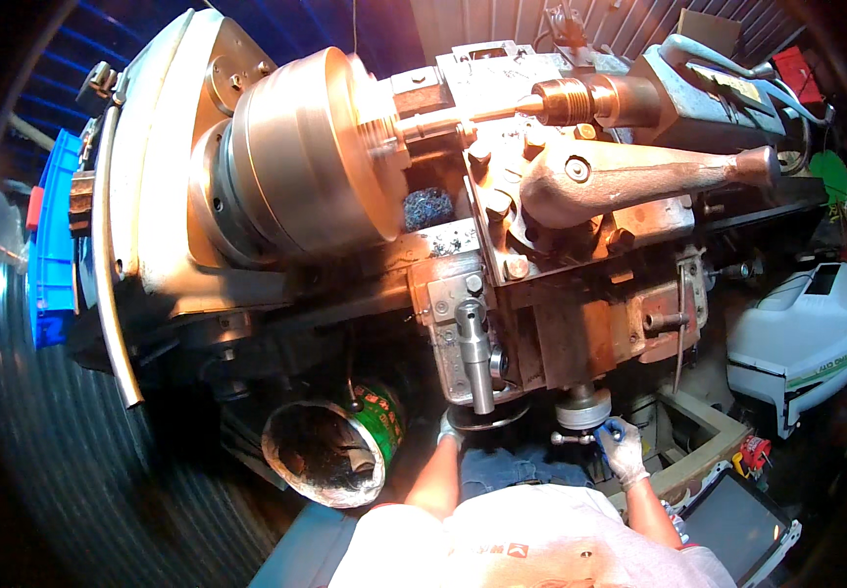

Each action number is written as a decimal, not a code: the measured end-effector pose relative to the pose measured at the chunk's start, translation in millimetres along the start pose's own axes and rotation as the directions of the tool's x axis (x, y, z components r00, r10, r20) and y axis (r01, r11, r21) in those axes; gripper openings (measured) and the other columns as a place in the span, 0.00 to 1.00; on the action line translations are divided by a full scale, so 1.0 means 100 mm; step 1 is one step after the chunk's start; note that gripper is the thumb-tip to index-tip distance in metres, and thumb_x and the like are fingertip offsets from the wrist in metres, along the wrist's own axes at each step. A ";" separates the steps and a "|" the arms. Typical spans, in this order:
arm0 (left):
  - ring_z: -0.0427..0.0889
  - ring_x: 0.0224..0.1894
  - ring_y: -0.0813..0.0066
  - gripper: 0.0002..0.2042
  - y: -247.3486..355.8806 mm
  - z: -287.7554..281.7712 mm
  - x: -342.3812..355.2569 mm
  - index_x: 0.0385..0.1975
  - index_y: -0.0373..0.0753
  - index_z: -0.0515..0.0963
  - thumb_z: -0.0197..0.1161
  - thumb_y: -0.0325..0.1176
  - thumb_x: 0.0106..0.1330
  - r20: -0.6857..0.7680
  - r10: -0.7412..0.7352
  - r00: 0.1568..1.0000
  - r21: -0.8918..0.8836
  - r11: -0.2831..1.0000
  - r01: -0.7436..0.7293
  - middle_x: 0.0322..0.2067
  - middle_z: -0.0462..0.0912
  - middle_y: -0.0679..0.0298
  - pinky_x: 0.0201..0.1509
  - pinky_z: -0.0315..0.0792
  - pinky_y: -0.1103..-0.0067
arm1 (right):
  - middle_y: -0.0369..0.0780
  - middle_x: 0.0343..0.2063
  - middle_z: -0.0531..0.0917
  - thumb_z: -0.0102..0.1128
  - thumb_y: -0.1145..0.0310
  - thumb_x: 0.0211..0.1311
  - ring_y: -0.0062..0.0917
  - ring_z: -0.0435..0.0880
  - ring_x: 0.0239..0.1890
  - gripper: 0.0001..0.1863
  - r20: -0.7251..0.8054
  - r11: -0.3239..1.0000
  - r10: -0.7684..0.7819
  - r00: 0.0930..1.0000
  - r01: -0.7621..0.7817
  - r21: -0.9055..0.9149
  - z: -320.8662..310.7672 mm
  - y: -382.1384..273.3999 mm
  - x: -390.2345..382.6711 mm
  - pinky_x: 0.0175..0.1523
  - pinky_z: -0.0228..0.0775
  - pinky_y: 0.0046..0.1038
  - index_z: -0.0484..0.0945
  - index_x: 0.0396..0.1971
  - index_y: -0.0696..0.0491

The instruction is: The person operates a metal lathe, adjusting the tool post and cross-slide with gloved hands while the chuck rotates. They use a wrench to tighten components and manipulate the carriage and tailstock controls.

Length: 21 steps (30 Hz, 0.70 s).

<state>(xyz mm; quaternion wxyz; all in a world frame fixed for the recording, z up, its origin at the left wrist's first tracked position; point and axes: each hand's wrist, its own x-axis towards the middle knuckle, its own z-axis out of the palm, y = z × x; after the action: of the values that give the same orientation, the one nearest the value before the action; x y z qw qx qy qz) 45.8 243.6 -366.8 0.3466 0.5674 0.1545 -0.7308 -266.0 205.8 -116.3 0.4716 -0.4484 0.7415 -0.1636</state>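
Note:
Before me stands a metal lathe, its large round chuck (pixel 296 162) blurred as if spinning. A slim metal rod (pixel 433 123) runs from the chuck toward the tailstock centre (pixel 566 101). My gloved left hand (pixel 451 429) is closed at the rim of the carriage handwheel (pixel 492 423), its fingers partly hidden. With my gloved right hand (pixel 623 451) I grip the cross-slide crank handle (pixel 572 438), below a round metal dial (pixel 582 407). Above it sits the tool post with a long clamping lever (pixel 639 181) pointing right. A silver lever (pixel 474 358) hangs from the apron.
Dark metal chips (pixel 427 208) lie beneath the rod. An open green bucket (pixel 379 421) stands left of my left arm. A white plastic casing (pixel 801 338) and a framed dark panel (pixel 737 524) are at the right. A blue bin (pixel 56 245) stands far left.

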 end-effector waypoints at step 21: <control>0.83 0.44 0.59 0.17 0.14 0.21 -0.22 0.51 0.40 0.78 0.45 0.39 0.72 -0.038 0.218 0.975 0.635 0.759 -0.145 0.46 0.83 0.57 0.45 0.78 0.63 | 0.38 0.19 0.78 0.63 0.69 0.55 0.18 0.73 0.23 0.08 -0.001 0.999 0.039 0.999 -0.039 0.016 0.00 -0.01 0.02 0.29 0.67 0.27 0.79 0.27 0.59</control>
<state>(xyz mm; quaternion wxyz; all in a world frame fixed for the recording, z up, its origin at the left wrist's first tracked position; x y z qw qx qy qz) 42.8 227.9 -337.1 0.1977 0.7019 -0.1350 -0.6708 -266.0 203.8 -116.3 0.4777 -0.4299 0.7491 -0.1608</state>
